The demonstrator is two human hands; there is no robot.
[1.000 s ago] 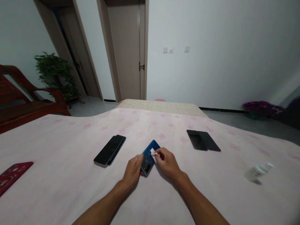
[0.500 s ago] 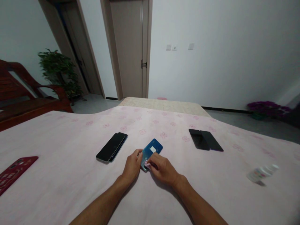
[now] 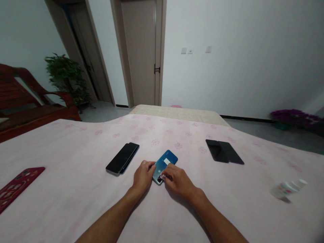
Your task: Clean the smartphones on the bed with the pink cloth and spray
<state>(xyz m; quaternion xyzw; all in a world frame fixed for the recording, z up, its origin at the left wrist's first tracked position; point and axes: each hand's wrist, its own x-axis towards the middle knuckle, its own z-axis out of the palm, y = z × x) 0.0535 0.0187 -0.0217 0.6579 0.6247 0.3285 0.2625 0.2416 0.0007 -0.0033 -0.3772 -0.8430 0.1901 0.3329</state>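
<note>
A blue phone (image 3: 172,156) lies back side up on the pink flowered cloth, its camera end toward me and a white sticker on its back. My left hand (image 3: 143,174) grips the phone's left edge with closed fingers. Over the phone's lower right side, my right hand (image 3: 178,180) pinches a small pale wad (image 3: 162,176), perhaps cloth or tissue, against the back near the dark camera area. Most of the wad is hidden by the fingers.
Two dark phones (image 3: 121,158) lie overlapping at left; two more phones (image 3: 224,151) lie side by side at right. A red phone case (image 3: 20,185) is at far left. A small white bottle (image 3: 287,189) stands at right on the cloth-covered surface (image 3: 215,216).
My right hand has shifted slightly along the phone with the wad, and more of the dark camera area shows. The whole view has drifted a little.
</note>
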